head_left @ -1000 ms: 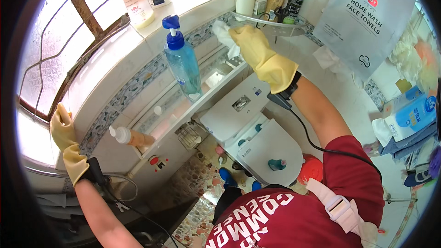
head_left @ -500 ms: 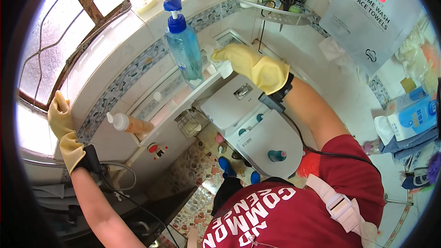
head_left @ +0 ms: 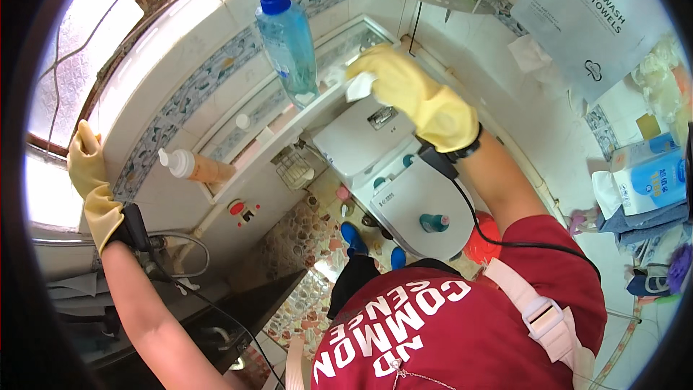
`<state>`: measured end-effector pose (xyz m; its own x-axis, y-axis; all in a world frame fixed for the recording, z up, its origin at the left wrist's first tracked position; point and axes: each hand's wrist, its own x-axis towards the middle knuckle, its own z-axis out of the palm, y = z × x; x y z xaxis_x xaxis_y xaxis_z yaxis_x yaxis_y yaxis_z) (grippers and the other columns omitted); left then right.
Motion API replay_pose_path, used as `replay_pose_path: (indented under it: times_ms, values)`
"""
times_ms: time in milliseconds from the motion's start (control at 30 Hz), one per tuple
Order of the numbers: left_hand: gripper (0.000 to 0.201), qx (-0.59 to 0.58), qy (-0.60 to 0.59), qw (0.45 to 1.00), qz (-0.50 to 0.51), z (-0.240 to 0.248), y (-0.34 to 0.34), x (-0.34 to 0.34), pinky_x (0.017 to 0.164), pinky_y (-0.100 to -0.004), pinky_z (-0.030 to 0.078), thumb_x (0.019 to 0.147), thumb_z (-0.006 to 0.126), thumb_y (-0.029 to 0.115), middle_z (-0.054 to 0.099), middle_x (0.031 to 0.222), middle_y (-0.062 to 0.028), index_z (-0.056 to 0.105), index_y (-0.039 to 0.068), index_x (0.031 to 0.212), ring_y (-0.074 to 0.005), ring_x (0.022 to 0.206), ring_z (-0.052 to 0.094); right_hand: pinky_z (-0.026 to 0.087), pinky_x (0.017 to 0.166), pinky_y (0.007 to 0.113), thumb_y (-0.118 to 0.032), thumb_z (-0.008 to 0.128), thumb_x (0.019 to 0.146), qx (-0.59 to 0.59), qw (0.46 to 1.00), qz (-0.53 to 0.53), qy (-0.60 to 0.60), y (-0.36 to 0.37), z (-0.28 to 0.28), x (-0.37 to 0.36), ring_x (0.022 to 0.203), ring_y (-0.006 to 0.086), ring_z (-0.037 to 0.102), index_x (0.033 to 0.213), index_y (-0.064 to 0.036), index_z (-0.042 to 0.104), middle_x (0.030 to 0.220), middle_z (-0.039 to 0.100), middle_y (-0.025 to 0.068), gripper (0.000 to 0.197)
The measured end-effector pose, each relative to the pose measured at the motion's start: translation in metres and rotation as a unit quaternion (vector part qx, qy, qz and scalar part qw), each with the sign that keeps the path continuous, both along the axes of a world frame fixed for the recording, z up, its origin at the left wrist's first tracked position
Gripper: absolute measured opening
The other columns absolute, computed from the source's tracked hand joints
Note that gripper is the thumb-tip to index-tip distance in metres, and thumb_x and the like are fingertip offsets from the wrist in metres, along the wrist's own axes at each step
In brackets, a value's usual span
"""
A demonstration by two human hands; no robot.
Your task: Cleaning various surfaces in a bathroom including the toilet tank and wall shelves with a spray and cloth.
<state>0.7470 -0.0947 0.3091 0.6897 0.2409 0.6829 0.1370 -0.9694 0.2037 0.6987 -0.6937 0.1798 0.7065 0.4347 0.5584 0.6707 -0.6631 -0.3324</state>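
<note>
My right hand (head_left: 415, 97), in a yellow rubber glove, is closed on a white cloth or tissue (head_left: 360, 87) at the front edge of a narrow glass-topped wall shelf (head_left: 249, 155). Just left of it on the shelf stands a clear blue pump bottle (head_left: 287, 47) with a dark blue head. My left hand (head_left: 92, 177), gloved alike, rests at the window ledge with its fingers stretched upward; nothing shows in it. An orange-tinted pump bottle (head_left: 198, 165) and a small white cap (head_left: 243, 122) are also on the shelf.
Below is a white toilet (head_left: 415, 209), lid down, with a teal bottle (head_left: 433, 223) on it. A metal corner rack (head_left: 440, 0) holds bottles and scissors. At right hang a grey towel bag (head_left: 577, 22) and a blue tissue pack (head_left: 653, 180). Cables run along both forearms.
The view has shifted, so the shelf and bottles sit higher in the picture. My right hand has moved slightly right along the shelf with the white cloth. My left hand stays at the ledge.
</note>
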Motion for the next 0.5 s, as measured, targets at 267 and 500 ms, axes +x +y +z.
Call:
replay_pose_path:
  times_ms: [267, 500]
  values:
    - [0.057, 0.003, 0.031, 0.999, 0.021, 0.015, -0.009, -0.018, 0.100, -0.0362, 0.050, 0.094, 0.060, 0.056, 0.075, 0.115, -0.0123, 0.072, 0.008, 0.123, -0.0301, 0.112, 0.070, 0.055, 0.076, 0.033, -0.001, 0.064, 0.086, 0.266, 0.918, -0.195, 0.219, -0.049, -0.113, -0.049, 0.084, 0.0257, 0.071, 0.118, -0.0012, 0.074, 0.102, 0.077, 0.0144, 0.033]
    - [0.060, -0.057, 0.074, 0.995, 0.031, 0.025, 0.018, -0.009, 0.100, -0.0387, 0.048, 0.097, 0.054, 0.060, 0.074, 0.117, -0.0150, 0.075, 0.007, 0.115, -0.0343, 0.112, 0.068, 0.053, 0.098, 0.033, -0.003, 0.062, 0.093, 0.027, 0.960, -0.117, 0.251, 0.059, -0.215, -0.068, 0.112, 0.0312, 0.068, 0.118, 0.0006, 0.071, 0.126, 0.070, 0.0181, 0.027]
